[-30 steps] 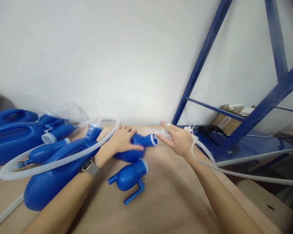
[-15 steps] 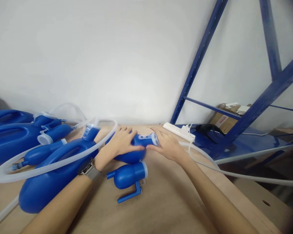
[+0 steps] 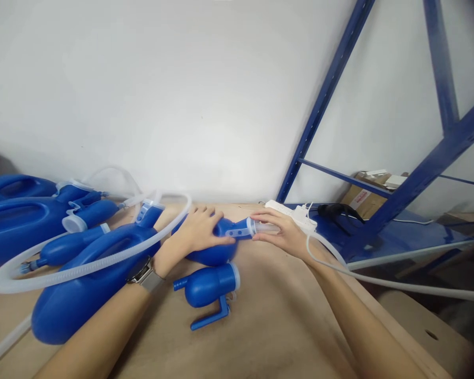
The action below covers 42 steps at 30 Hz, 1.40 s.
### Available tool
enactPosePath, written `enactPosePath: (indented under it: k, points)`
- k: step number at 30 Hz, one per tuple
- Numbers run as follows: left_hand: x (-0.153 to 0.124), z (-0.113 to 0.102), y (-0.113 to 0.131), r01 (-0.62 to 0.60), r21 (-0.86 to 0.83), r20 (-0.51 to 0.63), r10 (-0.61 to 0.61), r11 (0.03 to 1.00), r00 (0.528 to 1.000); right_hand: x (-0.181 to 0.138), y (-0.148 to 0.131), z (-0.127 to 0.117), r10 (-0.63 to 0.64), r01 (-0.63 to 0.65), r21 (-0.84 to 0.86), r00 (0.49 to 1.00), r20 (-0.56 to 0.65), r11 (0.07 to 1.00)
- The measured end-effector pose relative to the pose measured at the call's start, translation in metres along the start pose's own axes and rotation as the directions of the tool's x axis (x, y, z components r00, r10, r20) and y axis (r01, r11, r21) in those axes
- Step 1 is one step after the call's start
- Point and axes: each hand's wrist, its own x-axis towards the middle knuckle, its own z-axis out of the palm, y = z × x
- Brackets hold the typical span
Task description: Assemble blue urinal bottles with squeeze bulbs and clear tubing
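Note:
A blue plastic urinal bottle (image 3: 211,255) lies on its side on the table, its neck pointing right. My left hand (image 3: 199,229) is wrapped over its body and keeps hold of it. At the neck, my right hand (image 3: 278,229) pinches the clear cap (image 3: 251,226) between thumb and fingertips. A translucent hose (image 3: 266,228) runs from that cap into the palm, and a pale strap with holes (image 3: 238,232) lies along the neck. Just in front rests a loose blue funnel-shaped piece (image 3: 207,284) with an angled handle.
More blue bottles (image 3: 79,295) with looping white hoses (image 3: 82,273) and blue funnel pieces (image 3: 71,248) crowd the left. Behind my right hand sits a white power strip (image 3: 280,206). A blue metal rack (image 3: 319,105) stands at the right, past the table edge.
My right hand has shifted from the side of the neck to a pinch around the cap, uncovering the hose. The strap has turned toward me. My left hand stays on the bottle.

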Motion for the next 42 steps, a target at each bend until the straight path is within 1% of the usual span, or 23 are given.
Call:
enactPosePath:
  k: [3, 5, 10, 12, 14, 18, 22, 26, 31, 36, 42]
  points:
    - [0.0, 0.0, 0.001, 0.006, 0.011, 0.002, -0.006, 1.0, 1.0, 0.0, 0.004, -0.005, -0.093, 0.094, -0.009, 0.994, 0.057, 0.996]
    - [0.0, 0.0, 0.001, 0.009, 0.019, 0.001, -0.009, 1.0, 1.0, -0.001, 0.008, -0.01, -0.132, 0.134, -0.013, 0.986, 0.101, 0.991]
    - [-0.001, 0.001, 0.003, 0.003, 0.032, -0.007, -0.003, 0.999, 1.0, 0.0, 0.01, -0.012, -0.145, 0.156, -0.087, 0.982, 0.124, 0.984]
    - [-0.001, 0.002, 0.004, -0.002, 0.033, -0.012, 0.003, 0.999, 1.0, 0.0, 0.008, -0.01, -0.121, 0.138, -0.104, 0.981, 0.151, 0.985]
    - [-0.002, 0.002, 0.005, -0.008, 0.03, -0.019, 0.009, 1.0, 1.0, 0.0, 0.005, -0.009, -0.068, 0.091, -0.123, 0.982, 0.178, 0.988]
    - [-0.002, 0.002, 0.005, -0.01, 0.027, -0.027, 0.011, 1.0, 1.0, 0.0, -0.003, -0.01, 0.022, 0.011, -0.17, 0.982, 0.189, 0.985]
    - [-0.003, 0.003, 0.004, -0.005, 0.031, -0.024, 0.005, 0.999, 1.0, 0.003, -0.009, -0.011, 0.043, -0.006, -0.194, 0.981, 0.188, 0.981]
    - [-0.003, 0.003, 0.004, -0.004, 0.028, -0.028, 0.005, 1.0, 1.0, 0.005, -0.007, -0.009, 0.037, 0.001, -0.204, 0.982, 0.184, 0.979]
    - [-0.003, 0.004, 0.004, -0.014, 0.023, -0.035, 0.015, 1.0, 0.999, 0.004, -0.002, -0.004, 0.038, -0.011, -0.184, 0.988, 0.148, 0.983]
    - [-0.004, 0.004, 0.003, -0.024, 0.017, -0.041, 0.024, 1.0, 0.999, 0.004, -0.004, -0.003, 0.098, -0.082, -0.139, 0.988, 0.117, 0.987]
    - [-0.003, 0.007, 0.002, -0.029, 0.001, -0.042, 0.029, 1.0, 0.999, 0.004, -0.001, 0.001, 0.121, -0.119, -0.033, 0.99, 0.074, 0.992]
